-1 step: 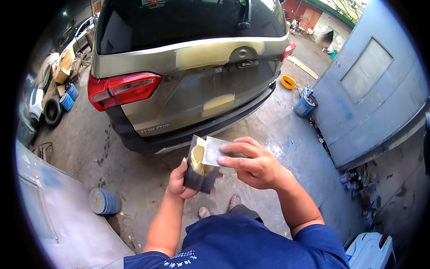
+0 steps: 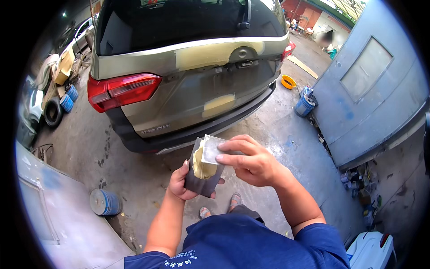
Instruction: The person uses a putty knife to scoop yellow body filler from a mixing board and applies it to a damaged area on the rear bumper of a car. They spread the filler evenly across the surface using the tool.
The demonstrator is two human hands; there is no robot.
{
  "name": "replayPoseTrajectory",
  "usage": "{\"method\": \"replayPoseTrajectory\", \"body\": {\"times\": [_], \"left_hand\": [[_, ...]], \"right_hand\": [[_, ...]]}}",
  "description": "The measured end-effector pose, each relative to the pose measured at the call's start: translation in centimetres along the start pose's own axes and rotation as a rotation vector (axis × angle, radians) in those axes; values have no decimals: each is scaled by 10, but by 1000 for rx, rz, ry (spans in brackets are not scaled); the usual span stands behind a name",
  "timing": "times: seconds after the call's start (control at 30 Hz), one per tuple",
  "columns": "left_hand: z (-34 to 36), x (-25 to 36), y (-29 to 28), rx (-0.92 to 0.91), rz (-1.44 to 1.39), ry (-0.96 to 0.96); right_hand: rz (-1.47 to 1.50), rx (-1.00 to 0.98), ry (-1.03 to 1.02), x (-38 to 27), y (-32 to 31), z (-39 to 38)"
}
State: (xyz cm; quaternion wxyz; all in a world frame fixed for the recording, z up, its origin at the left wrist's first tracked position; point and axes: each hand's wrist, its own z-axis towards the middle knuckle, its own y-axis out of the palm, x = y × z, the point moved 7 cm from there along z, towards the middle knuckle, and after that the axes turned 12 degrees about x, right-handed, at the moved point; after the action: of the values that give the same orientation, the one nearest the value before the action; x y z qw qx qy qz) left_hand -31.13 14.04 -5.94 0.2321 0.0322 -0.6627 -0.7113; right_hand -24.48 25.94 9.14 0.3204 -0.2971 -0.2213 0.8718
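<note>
The left hand [image 2: 182,183] supports a dark rectangular board [image 2: 200,186] from below, its grip clasped about it: the thumb lies along the left edge and fingertips show past the right edge. On the board sits a thick mound of pale yellow putty [image 2: 204,170], covering much of the middle and upper part. The right hand [image 2: 251,163] has its grip closed on a flat, greyish-white spreader [image 2: 212,150], with two fingers laid across its upper face and the thumb hidden from view. The spreader is over the upper right part of the board, its left edge against the putty. Both hands are in front of the person's blue T-shirt [image 2: 255,244], above the concrete floor [image 2: 148,188], where two sandalled feet show below the board. Beyond them stands the rear of a grey-brown SUV [image 2: 143,119], with a red tail light [image 2: 134,89] at its left corner and a black bumper [image 2: 201,129] along the bottom. Its tailgate bears a long pale yellow patch [image 2: 204,54] beneath the rear window and a smaller patch [image 2: 218,105] lower down. A blue pail [image 2: 104,202] stands on the floor to the left; a yellow basin [image 2: 288,82] and a blue bucket [image 2: 304,106] are to the right, beside a grey-blue metal door [image 2: 376,107].
</note>
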Motion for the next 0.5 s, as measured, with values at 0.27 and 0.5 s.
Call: {"method": "replayPoseTrajectory", "body": {"times": [0.27, 0.5], "left_hand": [[18, 16, 18, -23, 91, 114], [50, 26, 27, 121, 349, 445]], "right_hand": [[243, 180, 459, 88, -6, -46], [817, 172, 1063, 100, 24, -109]]}}
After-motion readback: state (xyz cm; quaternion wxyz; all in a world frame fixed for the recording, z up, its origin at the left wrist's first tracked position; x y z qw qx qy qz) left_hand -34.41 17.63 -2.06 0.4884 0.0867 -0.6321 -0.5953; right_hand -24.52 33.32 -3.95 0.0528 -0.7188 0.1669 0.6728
